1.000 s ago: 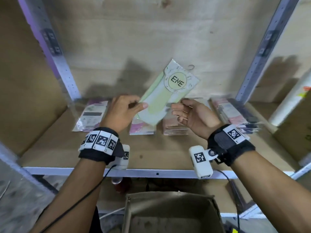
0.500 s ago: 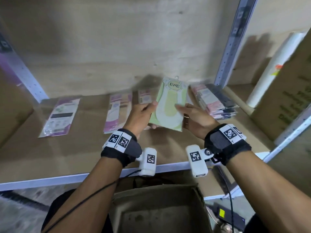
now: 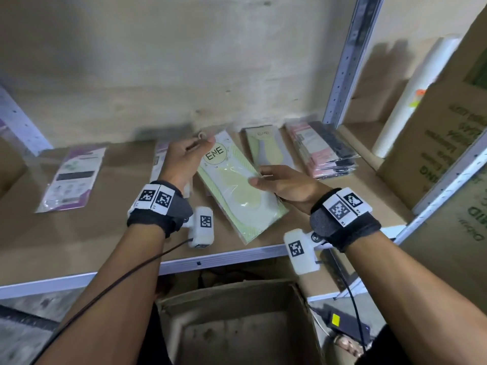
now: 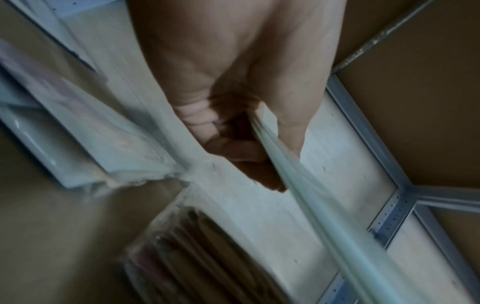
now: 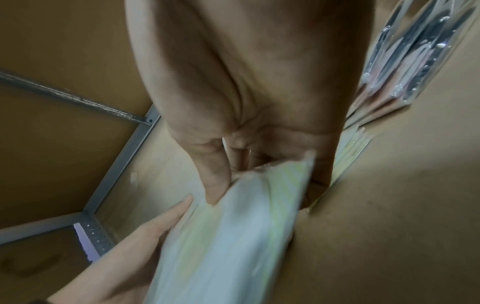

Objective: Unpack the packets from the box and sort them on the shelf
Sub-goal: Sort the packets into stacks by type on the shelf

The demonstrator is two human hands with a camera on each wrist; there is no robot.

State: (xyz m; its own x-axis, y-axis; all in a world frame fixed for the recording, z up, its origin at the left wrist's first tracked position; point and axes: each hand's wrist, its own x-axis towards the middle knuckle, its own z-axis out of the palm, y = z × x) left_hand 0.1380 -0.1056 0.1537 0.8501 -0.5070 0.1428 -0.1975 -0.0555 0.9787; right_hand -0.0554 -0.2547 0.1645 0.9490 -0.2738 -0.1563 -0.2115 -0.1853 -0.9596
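A pale green packet (image 3: 237, 196) marked ENE lies slanted, low over the brown shelf board (image 3: 110, 233); whether it touches the board I cannot tell. My left hand (image 3: 196, 150) pinches its far top end by the hook. My right hand (image 3: 259, 177) grips its right edge, thumb on top (image 5: 215, 185) and fingers beneath. In the left wrist view the packet (image 4: 337, 226) shows edge-on between thumb and fingers (image 4: 246, 156). The right wrist view shows the packet (image 5: 233, 236) blurred. The open cardboard box (image 3: 303, 312) stands below the shelf.
On the shelf lie a second green packet (image 3: 268, 151), a stack of pink and black packets (image 3: 324, 151), a pink packet (image 3: 157, 162) behind my left hand and a purple one (image 3: 73, 177) at the left. A metal post (image 3: 347, 61), a white roll (image 3: 411, 96) and cartons (image 3: 448, 143) stand to the right.
The green packet has come down from upright in the air to nearly flat over the shelf. My left hand has slid to its top end, my right hand to its side.
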